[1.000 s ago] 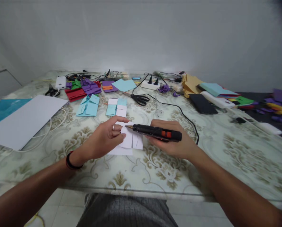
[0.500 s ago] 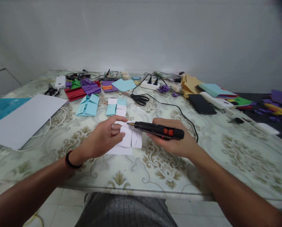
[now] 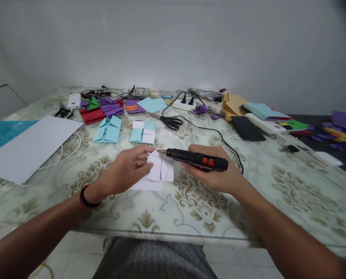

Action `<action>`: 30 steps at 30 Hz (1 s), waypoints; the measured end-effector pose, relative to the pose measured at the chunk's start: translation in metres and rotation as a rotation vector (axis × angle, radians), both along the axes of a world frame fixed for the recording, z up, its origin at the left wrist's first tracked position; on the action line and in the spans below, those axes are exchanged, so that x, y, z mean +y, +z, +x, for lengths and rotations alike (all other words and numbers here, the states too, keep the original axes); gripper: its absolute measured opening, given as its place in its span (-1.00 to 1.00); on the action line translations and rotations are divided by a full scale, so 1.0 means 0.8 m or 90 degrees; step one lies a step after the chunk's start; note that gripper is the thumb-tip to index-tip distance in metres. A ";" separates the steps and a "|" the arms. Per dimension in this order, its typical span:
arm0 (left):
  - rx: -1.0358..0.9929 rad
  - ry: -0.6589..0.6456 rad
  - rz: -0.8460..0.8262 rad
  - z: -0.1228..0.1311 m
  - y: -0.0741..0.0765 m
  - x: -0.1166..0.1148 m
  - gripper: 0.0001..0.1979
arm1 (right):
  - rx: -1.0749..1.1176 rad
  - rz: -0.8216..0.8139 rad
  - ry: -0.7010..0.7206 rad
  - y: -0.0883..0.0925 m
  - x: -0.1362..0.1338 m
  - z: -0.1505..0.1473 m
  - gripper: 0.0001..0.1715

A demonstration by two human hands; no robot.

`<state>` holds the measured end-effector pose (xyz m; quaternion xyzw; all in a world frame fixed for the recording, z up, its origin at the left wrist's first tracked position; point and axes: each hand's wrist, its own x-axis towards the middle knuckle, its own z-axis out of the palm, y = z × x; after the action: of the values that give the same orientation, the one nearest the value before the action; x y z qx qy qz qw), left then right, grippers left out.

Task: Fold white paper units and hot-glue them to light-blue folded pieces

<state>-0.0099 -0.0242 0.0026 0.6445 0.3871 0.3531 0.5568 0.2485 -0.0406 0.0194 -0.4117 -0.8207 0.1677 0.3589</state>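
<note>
White folded paper [image 3: 154, 169] pinched in our left hand [image 3: 129, 168], our right hand [image 3: 219, 182] beside it clasped a black-and-orange glue gun [image 3: 194, 157].

Left hand [image 3: 132, 166]: bare, slim-fingered, a thin silvery ring [image 3: 137, 157] around one finger. Left wrist: dark wristband [image 3: 89, 198], mostly black, rounded like cord, with a narrow red line along its left edge (one band or two worn together, cannot tell). Left forearm [image 3: 53, 221] bare as far as visible. Right hand [image 3: 216, 170] bare, fingers partly hidden; right forearm [image 3: 280, 221] likewise bare out to the right, near side. Near edge, middle: dark grey garment [image 3: 154, 259] over the lap, soft-looking cloth, faint lengthwise streaks or ribbing, darker folds toward the left.
</note>
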 end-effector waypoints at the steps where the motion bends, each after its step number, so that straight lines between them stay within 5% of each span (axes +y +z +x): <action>1: -0.001 -0.001 0.000 0.000 0.000 0.000 -0.61 | 0.003 -0.001 0.001 0.000 0.000 0.000 -0.64; 30: -0.016 -0.014 -0.001 -0.004 0.008 0.001 -0.62 | -0.007 0.046 -0.020 0.000 0.003 0.005 -0.65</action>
<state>-0.0129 -0.0231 0.0093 0.6435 0.3733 0.3551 0.5660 0.2527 -0.0385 0.0196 -0.4120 -0.8217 0.1298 0.3717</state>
